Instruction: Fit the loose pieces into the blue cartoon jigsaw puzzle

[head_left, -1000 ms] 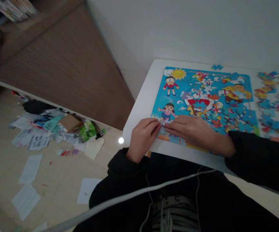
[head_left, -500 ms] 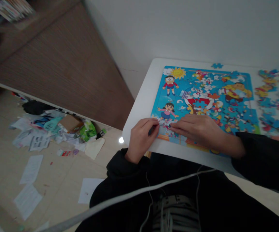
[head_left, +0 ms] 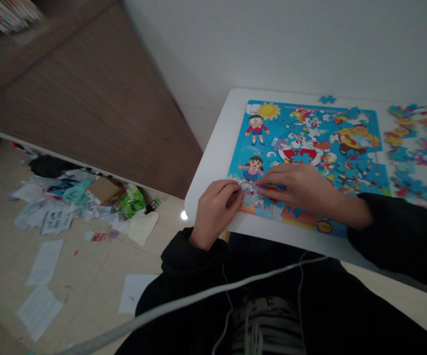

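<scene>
A blue cartoon jigsaw puzzle [head_left: 235, 153] lies on a white table [head_left: 213, 148], partly filled in, with loose pieces scattered over its board. At its lower left corner my left hand [head_left: 218, 209] has thumb and forefinger pinched on a small pale puzzle piece [head_left: 249, 191], mostly covered by the fingertips. My right hand [head_left: 298, 187] reaches in from the right, its fingers closed on the other side of the same pale patch. Just above the fingertips is the printed girl in pink [head_left: 253, 166]. The exact outline of the held piece is hidden.
More loose puzzle pieces [head_left: 420, 148] are heaped on the table's right side, and a single blue piece [head_left: 327, 99] lies by the wall. A pale cable [head_left: 213, 291] crosses my lap. Bags, papers and a cardboard box [head_left: 104, 190] litter the floor beside a brown cabinet [head_left: 98, 108].
My right hand has shifted slightly up, its fingers lifting a little and uncovering more of the puzzle's lower edge. My left hand stays at the same corner. The whole view drifted slightly.
</scene>
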